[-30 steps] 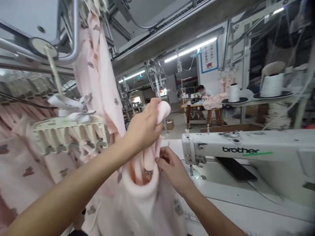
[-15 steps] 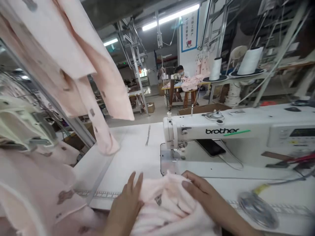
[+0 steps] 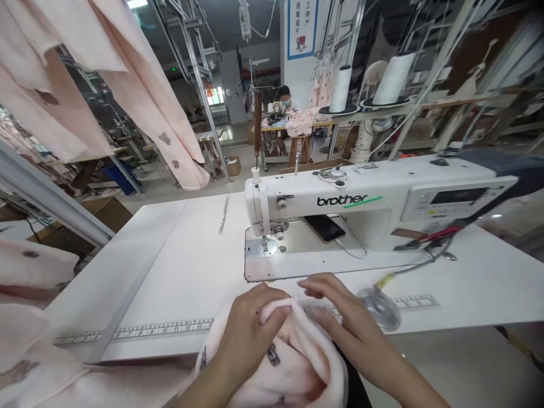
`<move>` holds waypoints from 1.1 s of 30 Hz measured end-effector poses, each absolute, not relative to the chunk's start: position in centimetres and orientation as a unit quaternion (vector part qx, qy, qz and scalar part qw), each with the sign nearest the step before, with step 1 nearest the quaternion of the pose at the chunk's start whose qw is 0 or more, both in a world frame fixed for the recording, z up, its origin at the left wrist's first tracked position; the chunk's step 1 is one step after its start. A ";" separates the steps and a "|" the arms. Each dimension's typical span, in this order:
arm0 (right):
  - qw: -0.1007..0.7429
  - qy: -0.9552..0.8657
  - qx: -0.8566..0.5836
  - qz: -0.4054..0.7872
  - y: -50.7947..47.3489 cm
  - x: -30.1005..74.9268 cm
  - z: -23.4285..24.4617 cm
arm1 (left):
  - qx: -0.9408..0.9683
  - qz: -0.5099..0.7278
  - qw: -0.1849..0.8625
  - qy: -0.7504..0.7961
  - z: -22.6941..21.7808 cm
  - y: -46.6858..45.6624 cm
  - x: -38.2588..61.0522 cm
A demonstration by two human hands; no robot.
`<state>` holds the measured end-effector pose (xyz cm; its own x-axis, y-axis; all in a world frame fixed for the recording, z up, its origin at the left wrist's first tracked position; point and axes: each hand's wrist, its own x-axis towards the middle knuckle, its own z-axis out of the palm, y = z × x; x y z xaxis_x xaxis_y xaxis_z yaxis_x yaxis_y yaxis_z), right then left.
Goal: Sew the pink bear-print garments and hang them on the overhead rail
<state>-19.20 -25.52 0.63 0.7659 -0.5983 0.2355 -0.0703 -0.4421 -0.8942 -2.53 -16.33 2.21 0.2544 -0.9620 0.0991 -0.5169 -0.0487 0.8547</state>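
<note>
A soft pink fleece garment (image 3: 297,362) with small grey prints is bunched at the near edge of the white sewing table (image 3: 170,266). My left hand (image 3: 250,328) is closed on a fold of it, fingers curled over the top. My right hand (image 3: 340,317) rests on the fabric beside it, fingers pinching the same fold. A white Brother sewing machine (image 3: 365,209) stands just beyond my hands, its needle (image 3: 264,241) over the metal plate.
More pink garments (image 3: 106,73) hang overhead at the left. A phone (image 3: 325,228) lies under the machine arm. A round clear object (image 3: 378,306) sits on the table by the printed ruler (image 3: 161,328). Thread cones (image 3: 340,88) stand behind; a person sits at a far table.
My hands came down from the hanging rack with the garment and brought it to the table's near edge. My view dropped toward the machine, and both hands gathered on one fold.
</note>
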 end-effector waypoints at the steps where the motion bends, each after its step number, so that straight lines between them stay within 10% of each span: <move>1: 0.480 0.198 -0.810 -0.271 -25.7 -18.9 1.1 | 0.676 -0.265 0.412 -0.550 2.2 -16.2 -2.6; 9: 0.467 0.200 -0.842 -0.182 -26.6 -17.3 2.8 | 0.713 -0.277 0.376 -0.523 2.9 -15.5 -2.8; 15: 0.776 0.114 -0.620 0.008 -28.5 -14.9 1.5 | 0.668 -0.241 0.387 -0.588 2.1 -14.0 -1.6; 20: 0.859 0.123 -0.496 0.037 -27.0 -13.3 -0.9 | 0.643 -0.165 0.405 -0.629 0.5 -13.3 -0.4; 27: 0.814 0.174 -0.548 -0.082 -26.1 -13.5 -0.4 | 0.698 -0.160 0.416 -0.560 1.1 -14.2 -0.7; 33: 0.528 0.283 -0.767 -0.228 -23.4 -14.6 1.9 | 0.745 -0.095 0.460 -0.474 0.8 -14.7 -1.2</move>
<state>-14.60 -23.42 1.89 0.7358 -0.6753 0.0501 -0.1942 -0.2813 -0.9398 -1.19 -14.75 0.76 0.5324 -0.7932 0.2955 -0.6192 -0.1269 0.7749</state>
